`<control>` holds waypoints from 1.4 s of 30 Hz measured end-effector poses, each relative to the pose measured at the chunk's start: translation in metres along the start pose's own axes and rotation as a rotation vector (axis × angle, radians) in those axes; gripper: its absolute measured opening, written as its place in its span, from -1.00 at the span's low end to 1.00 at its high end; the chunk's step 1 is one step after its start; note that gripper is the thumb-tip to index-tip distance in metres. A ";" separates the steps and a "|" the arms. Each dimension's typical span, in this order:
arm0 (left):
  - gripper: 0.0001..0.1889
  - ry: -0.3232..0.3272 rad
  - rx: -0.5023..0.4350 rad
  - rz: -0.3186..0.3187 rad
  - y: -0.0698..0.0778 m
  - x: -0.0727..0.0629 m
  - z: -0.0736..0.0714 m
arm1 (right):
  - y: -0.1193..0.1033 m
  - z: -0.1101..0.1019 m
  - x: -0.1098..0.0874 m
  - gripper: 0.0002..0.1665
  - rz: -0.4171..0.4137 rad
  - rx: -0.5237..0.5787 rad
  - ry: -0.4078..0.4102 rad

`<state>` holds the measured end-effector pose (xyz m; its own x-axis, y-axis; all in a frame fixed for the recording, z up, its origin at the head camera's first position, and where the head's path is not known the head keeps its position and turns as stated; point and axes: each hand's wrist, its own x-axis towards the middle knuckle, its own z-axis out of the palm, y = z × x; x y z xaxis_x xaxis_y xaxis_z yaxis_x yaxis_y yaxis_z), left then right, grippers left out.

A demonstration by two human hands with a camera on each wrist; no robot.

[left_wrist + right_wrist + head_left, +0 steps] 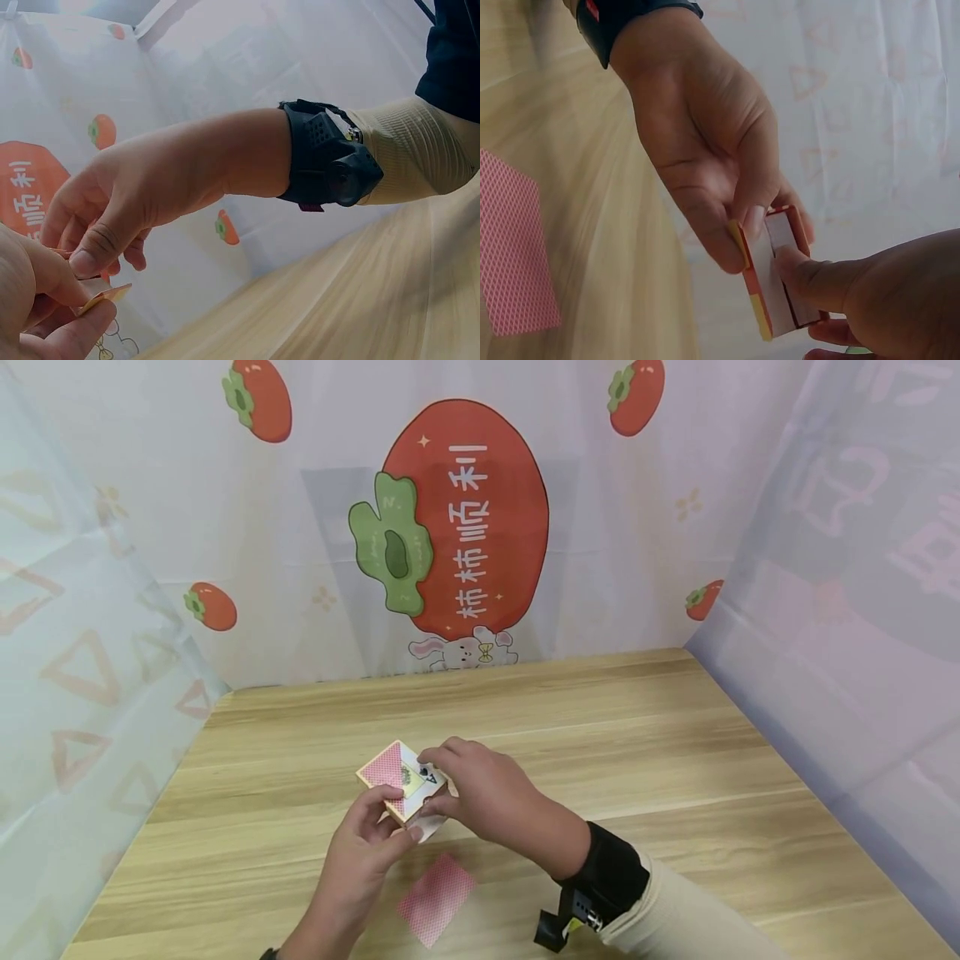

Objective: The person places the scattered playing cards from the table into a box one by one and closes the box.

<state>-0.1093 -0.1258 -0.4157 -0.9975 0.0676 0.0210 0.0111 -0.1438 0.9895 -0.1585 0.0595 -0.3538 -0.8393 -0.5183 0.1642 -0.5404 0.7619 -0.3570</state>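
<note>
A playing-card box (384, 770) with a pink patterned face and a printed ace is held tilted above the table. My left hand (365, 837) grips it from the near left side, thumb and fingers on opposite faces. My right hand (487, 789) pinches its right end, fingertips on the top face and thumb at the end. In the right wrist view, the box (759, 307) has its end open, and the right thumb presses inside against a white surface. A flap (105, 296) sticks out beside the fingers in the left wrist view. How many cards are inside is hidden.
One playing card (437, 900) lies pink back up on the wooden table (637, 727), just in front of the hands. A white cloth with persimmon prints (465, 518) hangs behind the table, and pale cloth walls stand at both sides.
</note>
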 end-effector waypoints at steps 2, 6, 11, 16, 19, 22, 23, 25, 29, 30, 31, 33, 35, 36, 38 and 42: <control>-0.44 0.000 0.003 0.002 0.001 0.000 0.000 | 0.002 0.000 0.000 -0.29 0.018 0.013 -0.003; -0.45 0.003 0.009 0.007 0.002 0.000 0.001 | 0.007 0.002 0.001 -0.31 0.055 0.040 -0.014; -0.44 0.031 0.036 0.007 0.003 0.000 -0.002 | 0.016 0.006 0.000 -0.34 0.107 0.051 -0.034; -0.43 0.047 0.062 -0.002 0.004 0.000 -0.009 | 0.027 0.015 -0.003 -0.40 0.143 0.042 -0.064; -0.43 0.058 0.066 -0.011 0.003 -0.001 -0.012 | 0.035 0.021 -0.006 -0.43 0.158 0.038 -0.085; -0.43 0.076 0.066 -0.012 0.002 0.000 -0.014 | 0.041 0.029 -0.009 -0.44 0.150 0.015 -0.123; -0.43 0.083 0.063 -0.008 0.002 0.000 -0.014 | 0.043 0.032 -0.010 -0.44 0.144 0.006 -0.139; -0.44 0.089 0.061 -0.002 0.002 0.000 -0.014 | 0.047 0.038 -0.012 -0.44 0.131 -0.003 -0.177; -0.44 0.083 0.057 0.004 0.003 0.000 -0.015 | 0.051 0.048 -0.017 -0.46 0.104 -0.015 -0.234; -0.44 0.080 0.057 0.002 0.003 0.000 -0.015 | 0.051 0.050 -0.018 -0.47 0.097 -0.015 -0.242; -0.44 0.077 0.056 0.000 0.004 0.000 -0.015 | 0.051 0.052 -0.019 -0.47 0.088 -0.019 -0.249; -0.43 0.073 0.054 -0.003 0.004 0.000 -0.015 | 0.051 0.055 -0.020 -0.47 0.073 -0.022 -0.263; -0.43 0.074 0.053 -0.004 0.004 0.000 -0.015 | 0.051 0.058 -0.021 -0.46 0.048 -0.029 -0.275; -0.43 0.073 0.051 -0.006 0.004 0.000 -0.015 | 0.050 0.059 -0.021 -0.46 0.034 -0.032 -0.282; -0.42 0.071 0.050 -0.008 0.004 0.000 -0.015 | 0.050 0.062 -0.021 -0.46 0.005 -0.034 -0.293; -0.43 0.073 0.045 -0.014 0.003 -0.001 -0.015 | 0.048 0.069 -0.020 -0.47 -0.060 -0.030 -0.296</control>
<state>-0.1091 -0.1413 -0.4150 -1.0000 -0.0032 -0.0014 -0.0011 -0.0992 0.9951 -0.1636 0.0798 -0.4381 -0.7544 -0.6499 -0.0921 -0.5937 0.7355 -0.3264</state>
